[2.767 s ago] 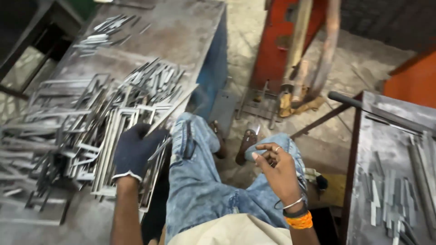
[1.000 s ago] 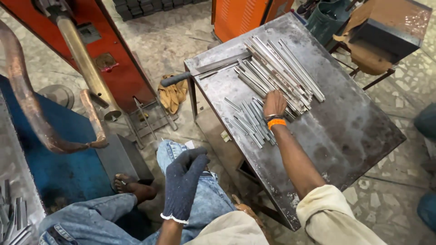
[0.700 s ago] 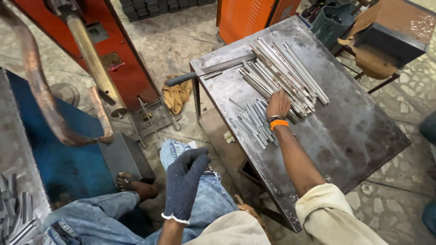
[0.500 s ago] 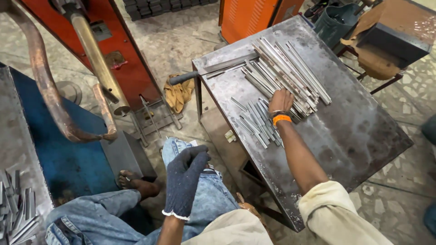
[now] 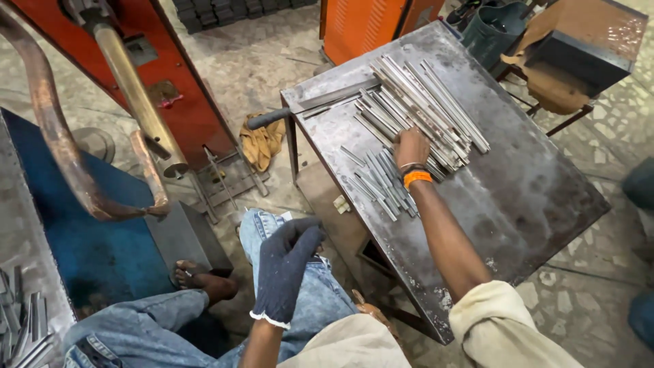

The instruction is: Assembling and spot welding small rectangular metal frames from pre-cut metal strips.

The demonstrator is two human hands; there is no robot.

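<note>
Workshop w/ cracked stone floor [image 5: 272, 61]; steel table [image 5: 518, 197] sits on the person's right, scuffed and grey. Right hand [image 5: 411, 146], bare, orange band at wrist, lies palm-down on the strips [image 5: 422, 109], a loose heap of long thin metal pieces in the table's far half. Fingers curled down onto the pile; can't tell if any strip is actually pinched, since the hand hides its own grip. Shorter strips [image 5: 378, 180] lie fanned just beside the wrist, nearer the person.

Left hand [image 5: 286, 262] wears a dark knit glove, hangs over the left knee, fingers loosely bent, holding nothing, well apart from the table. Jeans [image 5: 300, 300] faded blue; one sandalled foot [image 5: 201, 279] on the floor by a grey box.

Far edge of table: dark-handled bar [image 5: 313, 109] sticks out past the corner. Below it a tan rag [image 5: 262, 140] on the floor. Left side: red machine [image 5: 184, 102] w/ brass tube [image 5: 136, 102] and bent copper arm [image 5: 61, 150]. Orange cabinet [image 5: 368, 27] behind table. Brown tray [image 5: 579, 48] at top right. More strips at bottom-left corner [image 5: 24, 327] on another bench.
</note>
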